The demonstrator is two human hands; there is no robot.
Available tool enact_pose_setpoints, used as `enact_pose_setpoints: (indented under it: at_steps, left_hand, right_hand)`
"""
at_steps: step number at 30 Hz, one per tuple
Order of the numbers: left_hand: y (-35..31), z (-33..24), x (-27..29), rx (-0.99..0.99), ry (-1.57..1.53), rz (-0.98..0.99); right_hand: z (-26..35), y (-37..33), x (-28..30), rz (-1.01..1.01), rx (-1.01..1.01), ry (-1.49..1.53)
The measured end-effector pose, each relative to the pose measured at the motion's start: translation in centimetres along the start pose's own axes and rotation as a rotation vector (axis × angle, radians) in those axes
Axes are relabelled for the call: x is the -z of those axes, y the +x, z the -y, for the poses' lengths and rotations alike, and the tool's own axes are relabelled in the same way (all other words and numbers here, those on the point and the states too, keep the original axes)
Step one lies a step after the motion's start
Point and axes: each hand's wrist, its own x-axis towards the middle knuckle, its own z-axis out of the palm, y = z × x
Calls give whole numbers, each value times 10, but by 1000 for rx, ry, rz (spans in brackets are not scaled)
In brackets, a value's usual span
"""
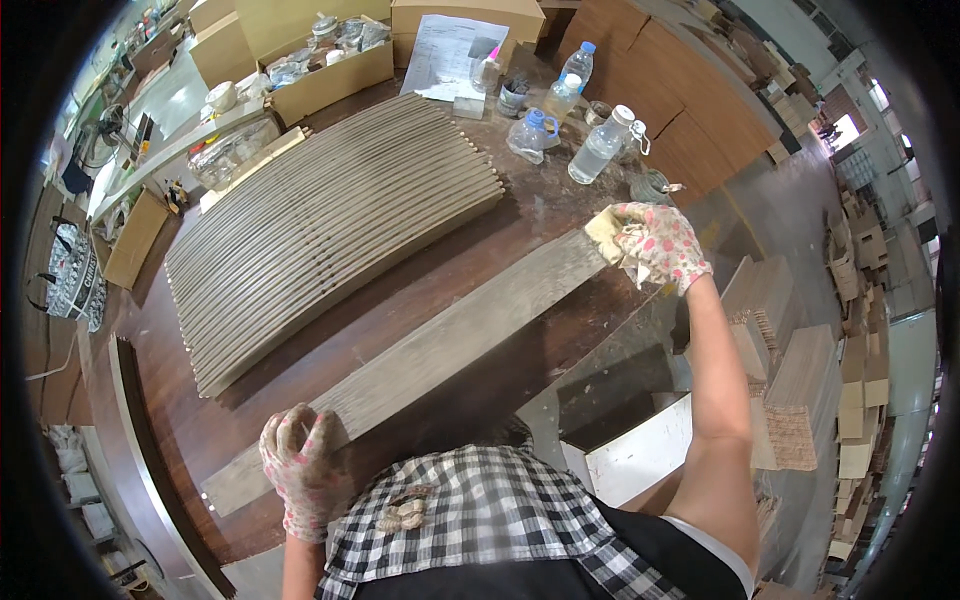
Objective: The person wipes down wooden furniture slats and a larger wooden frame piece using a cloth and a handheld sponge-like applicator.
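Observation:
A long, flat grey-brown board [450, 345] lies slantwise on the dark brown table, from lower left to upper right. My left hand [303, 465], in a white glove with pink spots, is curled over the board's near edge close to its lower-left end. In a matching glove, my right hand [665, 242] grips a crumpled cream cloth [606, 230] against the far right end of the board. Beyond the board sits a wide stack of similar grey-brown boards [330, 240], their long edges showing as ridges.
Clear bottles [598, 148], a squat blue-capped bottle [532, 136] and small jars stand at the table's far right. A paper sheet [452, 55] and an open carton [330, 85] are at the back. Below the right table edge is a white-sided box [640, 450]; board stacks [800, 380] stand farther right.

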Motion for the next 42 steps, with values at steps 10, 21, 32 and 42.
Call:
enact_pose_setpoints:
  at_steps: [10, 21, 32, 42]
  left_hand:
    - [-1, 7, 2, -3, -11, 19]
    - [-13, 19, 2, -155, -175, 58]
    - [-29, 17, -41, -57, -557, 130]
    - [-6, 23, -13, -73, -125, -32]
  right_hand:
    - [11, -21, 10, 59, 4, 201]
    - [241, -9, -17, 234, 846, 295]
    - [569, -130, -120, 268, 1707, -166]
    - [536, -51, -86, 409, 1433, 368]
